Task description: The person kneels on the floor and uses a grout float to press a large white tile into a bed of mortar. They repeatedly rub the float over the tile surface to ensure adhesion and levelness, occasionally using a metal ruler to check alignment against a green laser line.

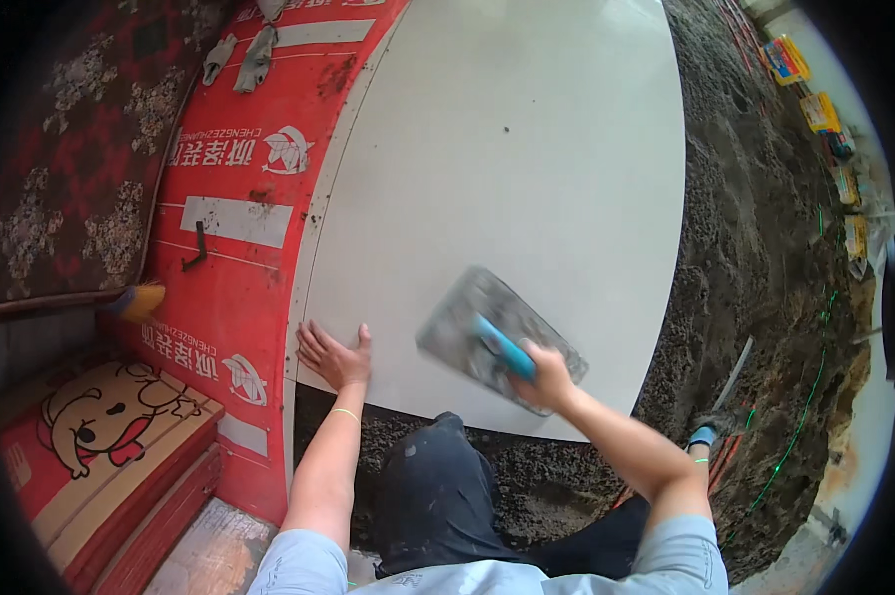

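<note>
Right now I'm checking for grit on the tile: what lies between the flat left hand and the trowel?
In the head view, only bare white tile lies between the left hand and the trowel; no grit visible.

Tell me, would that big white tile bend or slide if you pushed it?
The big white tile looks stiff and flat, so probably no bending. It seems heavy and lies on rough dark mortar, so it likely slides little. The left hand presses flat on its glossy, perhaps slippery, face.
</note>
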Demonstrator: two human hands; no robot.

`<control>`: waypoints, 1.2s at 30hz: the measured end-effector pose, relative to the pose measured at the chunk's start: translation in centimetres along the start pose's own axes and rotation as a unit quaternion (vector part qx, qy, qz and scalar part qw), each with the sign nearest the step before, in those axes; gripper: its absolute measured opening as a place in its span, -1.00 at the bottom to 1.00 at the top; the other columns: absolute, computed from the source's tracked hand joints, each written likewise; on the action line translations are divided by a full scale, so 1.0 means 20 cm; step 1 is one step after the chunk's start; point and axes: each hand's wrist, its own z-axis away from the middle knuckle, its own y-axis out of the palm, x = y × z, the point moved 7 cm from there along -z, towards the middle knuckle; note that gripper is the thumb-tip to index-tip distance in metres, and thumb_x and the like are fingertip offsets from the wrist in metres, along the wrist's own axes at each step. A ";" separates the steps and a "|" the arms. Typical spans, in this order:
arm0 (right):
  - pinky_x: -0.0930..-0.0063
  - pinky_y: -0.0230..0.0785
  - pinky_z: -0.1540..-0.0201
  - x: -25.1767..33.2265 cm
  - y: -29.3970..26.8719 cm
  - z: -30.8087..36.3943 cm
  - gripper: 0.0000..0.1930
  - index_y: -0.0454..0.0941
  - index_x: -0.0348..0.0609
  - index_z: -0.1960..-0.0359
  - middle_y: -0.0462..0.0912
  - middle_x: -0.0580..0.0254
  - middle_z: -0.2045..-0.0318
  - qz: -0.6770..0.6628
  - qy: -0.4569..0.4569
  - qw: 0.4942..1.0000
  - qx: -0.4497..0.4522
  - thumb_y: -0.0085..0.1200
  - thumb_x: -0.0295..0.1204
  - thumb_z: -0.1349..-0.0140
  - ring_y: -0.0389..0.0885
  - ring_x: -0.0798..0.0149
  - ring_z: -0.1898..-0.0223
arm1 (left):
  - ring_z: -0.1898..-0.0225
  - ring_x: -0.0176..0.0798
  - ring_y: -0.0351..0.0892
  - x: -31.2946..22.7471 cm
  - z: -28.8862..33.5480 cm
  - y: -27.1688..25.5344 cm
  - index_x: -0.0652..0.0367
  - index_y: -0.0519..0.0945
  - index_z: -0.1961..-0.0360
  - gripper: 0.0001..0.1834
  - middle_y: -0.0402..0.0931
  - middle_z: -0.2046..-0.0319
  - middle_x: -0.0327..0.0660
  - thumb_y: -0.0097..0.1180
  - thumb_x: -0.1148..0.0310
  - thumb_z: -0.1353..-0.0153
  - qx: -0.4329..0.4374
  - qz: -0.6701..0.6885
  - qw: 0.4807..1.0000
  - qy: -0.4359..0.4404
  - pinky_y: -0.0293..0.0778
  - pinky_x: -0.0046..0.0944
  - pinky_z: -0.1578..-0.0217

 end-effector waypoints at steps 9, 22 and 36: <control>-0.01 0.47 0.04 -0.02 0.29 -0.42 -0.72 0.58 -0.12 0.27 0.68 -0.14 0.29 0.081 0.196 0.977 0.032 0.26 -0.24 -0.07 0.63 -0.21 0.13 | -0.49 0.13 -0.10 0.10 0.00 -0.02 0.35 0.10 -0.41 0.21 0.01 -0.43 0.14 0.23 -0.34 0.06 0.034 0.009 0.999 0.012 -0.23 0.24 -0.43; -0.05 0.48 0.18 -0.26 0.17 0.13 -0.73 0.56 -0.11 0.36 0.66 -0.11 0.45 0.104 0.184 0.977 -0.002 0.29 -0.24 -0.02 0.64 -0.22 0.28 | -0.51 0.10 -0.18 0.36 0.34 -0.17 0.36 0.07 -0.43 0.34 -0.04 -0.46 0.11 0.23 -0.47 0.13 0.178 -0.099 0.979 0.026 -0.30 0.19 -0.45; -0.02 0.46 0.30 -0.34 0.06 0.32 -0.76 0.49 -0.07 0.47 0.61 -0.01 0.54 0.103 0.093 0.990 0.026 0.32 -0.27 -0.01 0.63 -0.17 0.39 | -0.51 0.14 -0.18 0.42 0.32 -0.08 0.42 0.04 -0.42 0.32 -0.01 -0.44 0.21 0.10 -0.52 0.03 0.172 -0.147 0.973 0.055 -0.31 0.20 -0.45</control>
